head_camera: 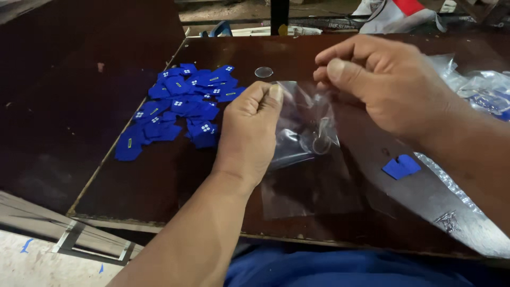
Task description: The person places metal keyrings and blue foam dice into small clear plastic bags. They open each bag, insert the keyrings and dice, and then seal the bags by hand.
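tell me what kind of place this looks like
Probably a small workshop packing bench: a worn dark wooden table, a pile of blue tags, and clear plastic bags held open by both hands.

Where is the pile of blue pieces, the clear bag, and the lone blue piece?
pile of blue pieces [178,106]: head view, middle of the heap.
clear bag [303,127]: head view, crinkled middle.
lone blue piece [401,166]: head view, its centre.

A dark brown wooden table [159,180] stands over a pale concrete floor [32,266].
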